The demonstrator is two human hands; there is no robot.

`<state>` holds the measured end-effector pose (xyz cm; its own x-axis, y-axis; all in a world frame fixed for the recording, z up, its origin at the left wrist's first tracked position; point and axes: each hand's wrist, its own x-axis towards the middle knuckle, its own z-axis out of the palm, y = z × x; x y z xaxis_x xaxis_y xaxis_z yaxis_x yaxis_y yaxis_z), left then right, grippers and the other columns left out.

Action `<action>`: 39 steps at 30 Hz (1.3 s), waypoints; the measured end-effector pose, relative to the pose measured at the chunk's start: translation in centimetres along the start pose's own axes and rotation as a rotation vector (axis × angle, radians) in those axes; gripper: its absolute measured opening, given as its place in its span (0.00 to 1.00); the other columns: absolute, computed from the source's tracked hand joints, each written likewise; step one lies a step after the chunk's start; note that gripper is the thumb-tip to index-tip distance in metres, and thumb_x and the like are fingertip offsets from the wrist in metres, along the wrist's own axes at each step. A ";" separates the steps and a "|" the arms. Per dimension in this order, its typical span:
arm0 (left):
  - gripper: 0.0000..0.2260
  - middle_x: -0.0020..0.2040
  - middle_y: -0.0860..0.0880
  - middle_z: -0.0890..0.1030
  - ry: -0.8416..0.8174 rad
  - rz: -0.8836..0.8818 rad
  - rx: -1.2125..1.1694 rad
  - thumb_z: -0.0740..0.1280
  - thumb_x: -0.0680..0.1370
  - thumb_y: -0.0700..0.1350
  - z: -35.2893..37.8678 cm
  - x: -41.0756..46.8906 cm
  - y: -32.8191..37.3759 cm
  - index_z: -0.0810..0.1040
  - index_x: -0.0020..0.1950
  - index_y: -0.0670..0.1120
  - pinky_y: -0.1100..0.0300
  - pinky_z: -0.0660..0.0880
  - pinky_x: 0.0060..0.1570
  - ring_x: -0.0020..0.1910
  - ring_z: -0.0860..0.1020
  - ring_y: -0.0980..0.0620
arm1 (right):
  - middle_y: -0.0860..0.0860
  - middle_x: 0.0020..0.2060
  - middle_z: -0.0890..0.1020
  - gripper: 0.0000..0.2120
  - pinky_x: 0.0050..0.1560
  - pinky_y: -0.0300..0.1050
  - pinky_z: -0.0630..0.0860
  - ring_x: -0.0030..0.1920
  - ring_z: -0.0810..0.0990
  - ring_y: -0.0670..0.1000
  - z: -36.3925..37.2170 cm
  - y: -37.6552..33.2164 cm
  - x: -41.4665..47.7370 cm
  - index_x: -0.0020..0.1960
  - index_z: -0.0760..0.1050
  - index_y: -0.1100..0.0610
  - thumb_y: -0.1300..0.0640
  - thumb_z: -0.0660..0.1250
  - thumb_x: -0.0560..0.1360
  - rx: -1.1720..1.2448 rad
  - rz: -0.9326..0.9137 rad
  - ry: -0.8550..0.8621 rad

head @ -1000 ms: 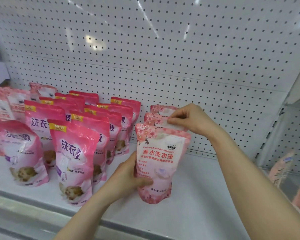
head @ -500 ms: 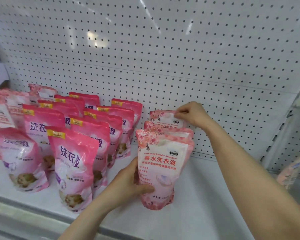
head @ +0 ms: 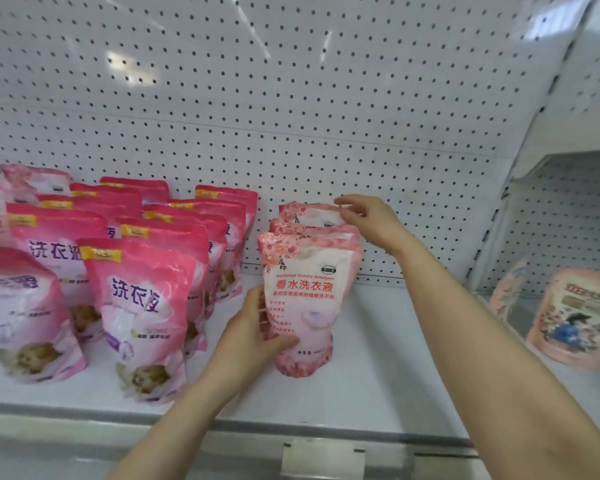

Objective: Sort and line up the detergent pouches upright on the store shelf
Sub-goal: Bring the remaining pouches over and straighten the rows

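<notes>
Landmark: pale-pink, rose-printed plastic front floral pouch [head: 305, 299], upright on the white metal shelf [head: 378, 368]. Left hand [head: 253, 337] grips its lower left edge, thumb across the printed face. In file directly behind it: middle floral pouch [head: 316, 232], then rearmost floral pouch [head: 307, 214], same print. Right hand [head: 371, 220] pinches the rearmost one's top right corner. White perforated back panel [head: 291, 98] behind the file. Left of the landmark: rows of glossy bright-pink pouches [head: 142, 306] with yellow labels, upright. Well to its right: peach-coloured pouches [head: 575, 317], blurred.
</notes>
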<state>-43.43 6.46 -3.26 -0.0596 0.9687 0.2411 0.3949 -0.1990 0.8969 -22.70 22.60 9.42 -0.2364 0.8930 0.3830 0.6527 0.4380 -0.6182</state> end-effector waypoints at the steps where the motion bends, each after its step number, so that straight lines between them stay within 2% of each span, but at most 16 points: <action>1: 0.34 0.53 0.64 0.77 0.069 0.017 -0.016 0.78 0.68 0.39 0.2 -0.5 0.1 0.63 0.61 0.63 0.70 0.75 0.49 0.52 0.78 0.67 | 0.52 0.59 0.81 0.15 0.55 0.42 0.74 0.58 0.79 0.49 -0.1 -0.1 -0.9 0.66 0.76 0.51 0.56 0.63 0.80 0.001 0.002 0.037; 5: 0.29 0.57 0.57 0.70 0.355 0.218 0.111 0.76 0.70 0.39 1.3 -3.2 0.5 0.66 0.64 0.53 0.59 0.71 0.54 0.54 0.74 0.55 | 0.50 0.57 0.82 0.16 0.61 0.44 0.74 0.56 0.80 0.48 -0.9 0.7 -7.6 0.65 0.77 0.51 0.60 0.61 0.80 -0.012 0.031 0.272; 7: 0.24 0.55 0.53 0.70 0.398 0.344 0.149 0.74 0.71 0.36 2.2 -4.3 0.6 0.69 0.63 0.47 0.56 0.71 0.52 0.51 0.74 0.51 | 0.47 0.56 0.83 0.16 0.59 0.40 0.74 0.53 0.80 0.45 -1.3 1.7 -12.3 0.65 0.78 0.51 0.61 0.61 0.79 -0.026 0.033 0.347; 9: 0.21 0.53 0.49 0.73 0.344 0.379 0.172 0.74 0.71 0.34 3.7 -5.2 1.0 0.72 0.60 0.45 0.56 0.72 0.50 0.48 0.75 0.51 | 0.45 0.56 0.82 0.16 0.56 0.35 0.74 0.52 0.80 0.43 -1.4 3.2 -16.9 0.64 0.78 0.52 0.62 0.63 0.79 -0.026 0.039 0.406; 11: 0.19 0.52 0.50 0.77 0.225 0.371 0.130 0.73 0.72 0.36 5.7 -5.5 1.7 0.73 0.60 0.48 0.53 0.76 0.49 0.48 0.77 0.52 | 0.46 0.57 0.82 0.16 0.55 0.35 0.75 0.52 0.80 0.44 -2.0 5.6 -20.9 0.65 0.78 0.52 0.63 0.64 0.78 -0.021 0.075 0.498; 14: 0.20 0.52 0.52 0.78 0.047 0.410 0.079 0.72 0.73 0.37 9.5 -5.0 3.6 0.72 0.61 0.52 0.53 0.78 0.53 0.50 0.79 0.54 | 0.48 0.54 0.84 0.16 0.52 0.42 0.79 0.49 0.82 0.46 -4.5 10.3 -24.9 0.63 0.79 0.53 0.63 0.66 0.77 0.007 0.217 0.708; 18: 0.23 0.57 0.53 0.77 -0.118 0.401 0.104 0.73 0.74 0.42 15.6 -2.6 6.7 0.70 0.67 0.50 0.57 0.76 0.56 0.53 0.78 0.53 | 0.50 0.51 0.82 0.14 0.53 0.50 0.80 0.48 0.81 0.49 -11.0 15.4 -26.8 0.60 0.75 0.55 0.64 0.68 0.75 0.080 0.373 0.983; 20: 0.25 0.58 0.52 0.76 -0.177 0.333 0.082 0.73 0.73 0.44 19.2 -0.7 8.3 0.69 0.68 0.49 0.55 0.76 0.58 0.55 0.77 0.52 | 0.52 0.55 0.79 0.19 0.56 0.50 0.79 0.52 0.79 0.50 -14.4 18.1 -26.6 0.64 0.70 0.55 0.62 0.70 0.75 0.096 0.456 0.977; 24: 0.29 0.66 0.49 0.74 -0.214 0.153 0.092 0.73 0.74 0.48 26.2 3.6 11.3 0.65 0.72 0.47 0.57 0.73 0.59 0.62 0.75 0.50 | 0.54 0.61 0.77 0.30 0.59 0.48 0.73 0.60 0.77 0.53 -18.4 22.7 -25.3 0.71 0.63 0.54 0.58 0.73 0.73 0.117 0.588 0.815; 27: 0.30 0.69 0.48 0.73 -0.200 0.049 0.085 0.72 0.75 0.49 30.2 6.2 12.3 0.63 0.74 0.47 0.55 0.71 0.62 0.67 0.72 0.48 | 0.53 0.62 0.77 0.34 0.51 0.44 0.75 0.61 0.76 0.52 -18.9 25.0 -23.9 0.73 0.61 0.54 0.57 0.74 0.73 0.203 0.625 0.670; 29: 0.28 0.67 0.47 0.75 -0.174 0.010 0.060 0.71 0.75 0.47 32.1 7.4 12.5 0.65 0.72 0.46 0.51 0.72 0.63 0.65 0.73 0.47 | 0.54 0.60 0.79 0.35 0.51 0.49 0.79 0.58 0.79 0.53 -18.5 25.7 -23.0 0.73 0.61 0.54 0.57 0.75 0.72 0.319 0.627 0.586; 31: 0.22 0.61 0.47 0.80 -0.124 -0.018 0.050 0.70 0.75 0.45 33.4 8.0 12.5 0.70 0.68 0.47 0.50 0.74 0.60 0.60 0.77 0.46 | 0.55 0.57 0.82 0.31 0.54 0.57 0.80 0.54 0.83 0.55 -18.0 26.3 -22.3 0.70 0.65 0.54 0.56 0.75 0.72 0.363 0.623 0.547; 32: 0.18 0.58 0.48 0.82 -0.089 -0.024 0.064 0.70 0.75 0.45 33.6 8.2 12.6 0.73 0.64 0.47 0.51 0.76 0.56 0.57 0.79 0.47 | 0.54 0.55 0.83 0.26 0.53 0.59 0.81 0.51 0.84 0.55 -17.8 26.6 -22.1 0.67 0.69 0.53 0.55 0.75 0.72 0.352 0.610 0.535; 35: 0.06 0.45 0.52 0.83 0.006 0.012 0.125 0.67 0.75 0.42 33.2 7.9 12.3 0.79 0.47 0.53 0.57 0.76 0.47 0.48 0.82 0.50 | 0.52 0.47 0.86 0.05 0.50 0.60 0.82 0.46 0.85 0.54 -17.6 26.9 -22.0 0.49 0.79 0.48 0.54 0.71 0.74 0.335 0.553 0.497; 37: 0.10 0.39 0.54 0.84 0.048 0.048 0.085 0.64 0.74 0.38 32.1 7.2 11.7 0.80 0.41 0.53 0.56 0.78 0.49 0.41 0.83 0.54 | 0.51 0.43 0.86 0.04 0.48 0.60 0.82 0.44 0.86 0.54 -17.3 26.6 -22.4 0.42 0.80 0.47 0.55 0.70 0.75 0.348 0.526 0.491; 39: 0.11 0.38 0.54 0.84 0.071 0.074 0.081 0.63 0.74 0.37 30.9 6.4 11.1 0.82 0.44 0.51 0.56 0.79 0.51 0.38 0.83 0.58 | 0.50 0.41 0.86 0.05 0.46 0.60 0.83 0.43 0.86 0.53 -16.9 26.2 -22.9 0.41 0.80 0.48 0.55 0.70 0.76 0.391 0.520 0.489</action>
<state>-11.05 15.07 -3.18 -0.0916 0.9382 0.3337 0.4730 -0.2539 0.8437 11.98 11.90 -3.99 0.4278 0.8855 0.1814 0.2724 0.0651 -0.9600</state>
